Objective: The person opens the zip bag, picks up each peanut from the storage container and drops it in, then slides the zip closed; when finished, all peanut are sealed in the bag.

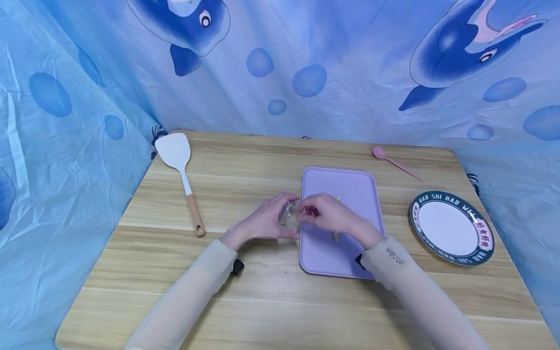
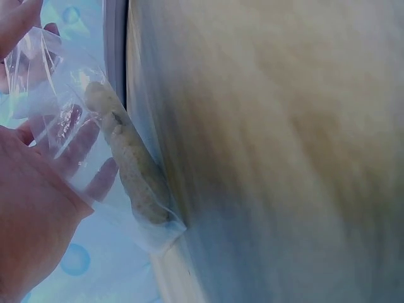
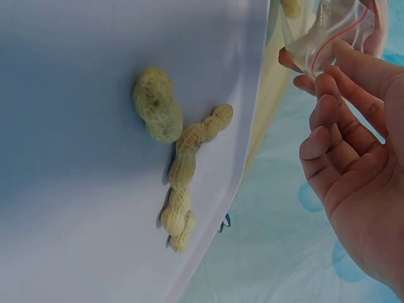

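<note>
A clear zip bag [image 1: 288,217] with a red seal line is held by my left hand [image 1: 268,219] beside the tray's left edge. In the left wrist view, peanuts [image 2: 136,164] lie at the bottom of the bag [image 2: 57,95], with the left fingers behind the film. My right hand [image 1: 328,214] reaches over the tray and pinches the bag's mouth between thumb and fingertips, near the red line in the right wrist view. Several peanuts in their shells [image 3: 183,158] lie in a rough line on the purple tray [image 1: 339,182], partly hidden by the right hand in the head view.
At the left of the wooden table [image 1: 245,301] lies a white spatula [image 1: 175,150] with a wooden handle. A pink spoon [image 1: 379,153] lies at the back right. A green-rimmed plate [image 1: 446,228] stands right of the tray. Blue patterned curtains [image 1: 280,58] hang around the table.
</note>
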Demonstrator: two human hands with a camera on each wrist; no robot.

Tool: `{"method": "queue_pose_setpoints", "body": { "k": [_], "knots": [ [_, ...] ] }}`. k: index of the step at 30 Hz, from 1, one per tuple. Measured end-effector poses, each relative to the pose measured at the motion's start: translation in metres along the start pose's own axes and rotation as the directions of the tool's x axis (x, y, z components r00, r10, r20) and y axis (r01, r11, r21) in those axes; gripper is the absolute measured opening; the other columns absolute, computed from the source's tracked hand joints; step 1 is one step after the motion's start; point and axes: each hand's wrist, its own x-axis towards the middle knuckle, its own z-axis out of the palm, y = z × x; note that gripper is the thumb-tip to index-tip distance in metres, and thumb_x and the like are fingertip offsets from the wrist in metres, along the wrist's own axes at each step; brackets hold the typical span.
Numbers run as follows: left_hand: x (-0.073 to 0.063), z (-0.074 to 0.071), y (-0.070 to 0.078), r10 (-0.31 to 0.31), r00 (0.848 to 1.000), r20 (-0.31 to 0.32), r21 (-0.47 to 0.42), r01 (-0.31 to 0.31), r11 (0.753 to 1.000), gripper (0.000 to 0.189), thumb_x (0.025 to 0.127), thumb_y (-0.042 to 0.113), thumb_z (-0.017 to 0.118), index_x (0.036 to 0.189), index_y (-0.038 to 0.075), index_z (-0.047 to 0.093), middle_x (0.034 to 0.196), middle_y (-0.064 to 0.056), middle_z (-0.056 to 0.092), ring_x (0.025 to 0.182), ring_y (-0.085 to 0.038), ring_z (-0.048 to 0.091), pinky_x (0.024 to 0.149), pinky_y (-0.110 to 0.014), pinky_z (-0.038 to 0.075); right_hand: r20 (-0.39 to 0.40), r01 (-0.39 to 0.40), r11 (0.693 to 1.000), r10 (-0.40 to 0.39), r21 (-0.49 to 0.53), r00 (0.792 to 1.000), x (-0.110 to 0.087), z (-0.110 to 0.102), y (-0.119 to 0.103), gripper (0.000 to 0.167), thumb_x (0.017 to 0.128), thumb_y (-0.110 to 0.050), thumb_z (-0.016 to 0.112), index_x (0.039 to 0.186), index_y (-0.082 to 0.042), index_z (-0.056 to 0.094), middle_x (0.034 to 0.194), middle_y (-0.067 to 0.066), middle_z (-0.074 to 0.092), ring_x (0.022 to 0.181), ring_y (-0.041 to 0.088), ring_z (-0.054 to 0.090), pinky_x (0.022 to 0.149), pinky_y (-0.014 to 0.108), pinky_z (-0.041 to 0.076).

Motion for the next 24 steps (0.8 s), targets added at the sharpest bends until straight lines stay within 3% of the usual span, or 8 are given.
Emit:
{"method": "queue_pose_setpoints", "body": {
  "k": [12, 24],
  "knots": [
    [0.0, 0.0, 0.001, -0.01, 1.0, -0.008, 0.011, 0.01, 1.0, 0.099, 0.07, 0.049, 0.089, 0.148, 0.01, 0.041, 0.139, 0.0, 0.051, 0.126, -0.017, 0.049, 0.11, -0.048, 0.031, -0.068, -0.016, 1.0, 0.015, -0.009, 0.998, -0.01, -0.021, 0.01, 0.014, 0.088, -0.011, 0.077, 0.1, -0.004, 0.073, 0.076, -0.007, 0.062, 0.066, 0.009, 0.055, 0.06, 0.028, 0.049],
    [-0.001, -0.003, 0.002, -0.021, 1.0, -0.013, 0.012, 0.021, 1.0, 0.097, 0.069, 0.048, 0.089, 0.147, 0.013, 0.042, 0.14, 0.002, 0.05, 0.129, -0.017, 0.047, 0.113, -0.048, 0.029, -0.172, -0.067, 0.994, 0.051, -0.083, 0.984, -0.023, -0.046, 0.049, 0.017, 0.084, -0.001, 0.078, 0.099, 0.003, 0.072, 0.082, 0.005, 0.065, 0.073, 0.019, 0.058, 0.064, 0.034, 0.049]
  ]
}}
